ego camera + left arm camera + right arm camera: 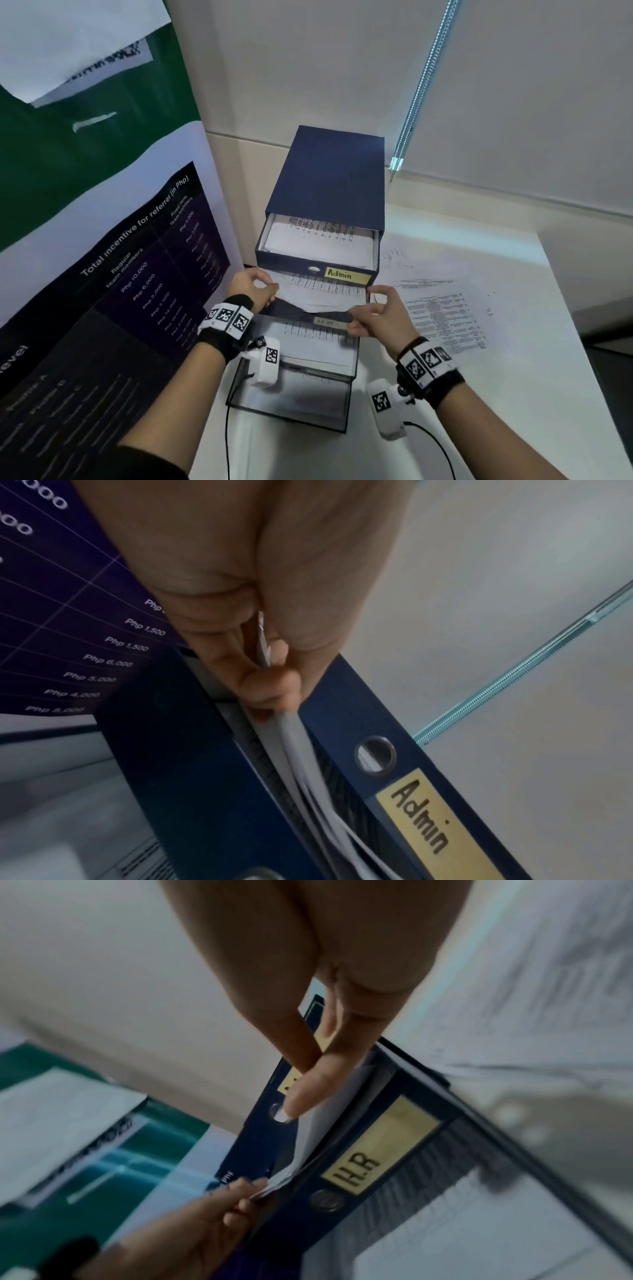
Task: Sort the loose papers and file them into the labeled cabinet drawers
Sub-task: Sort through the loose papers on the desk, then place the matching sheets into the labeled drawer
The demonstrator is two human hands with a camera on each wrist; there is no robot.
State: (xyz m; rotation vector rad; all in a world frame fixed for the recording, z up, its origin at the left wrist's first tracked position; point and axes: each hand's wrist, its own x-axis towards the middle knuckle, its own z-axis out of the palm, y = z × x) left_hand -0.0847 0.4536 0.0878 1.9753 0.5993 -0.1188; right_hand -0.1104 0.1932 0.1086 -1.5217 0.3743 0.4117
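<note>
A navy drawer cabinet (pixel 329 178) stands on the white table. Its top drawer, labelled Admin (pixel 346 275), is slightly open with papers inside. Just below, over the drawer labelled H.R (pixel 373 1148), a sheaf of printed papers (pixel 322 291) is held level. My left hand (pixel 270 287) pinches its left edge and my right hand (pixel 363 305) pinches its right edge. In the left wrist view my fingers (pixel 267 685) clamp the sheets (pixel 301 753) beside the Admin label (pixel 421 818). In the right wrist view my fingertips (pixel 304 1096) grip the paper (pixel 318 1123).
Two lower drawers (pixel 291 394) are pulled far out toward me, the upper one holding a printed sheet (pixel 318 346). Loose printed papers (pixel 442 308) lie spread on the table to the right. A large poster (pixel 102 274) stands close at left. A blind chain (pixel 421 89) hangs behind.
</note>
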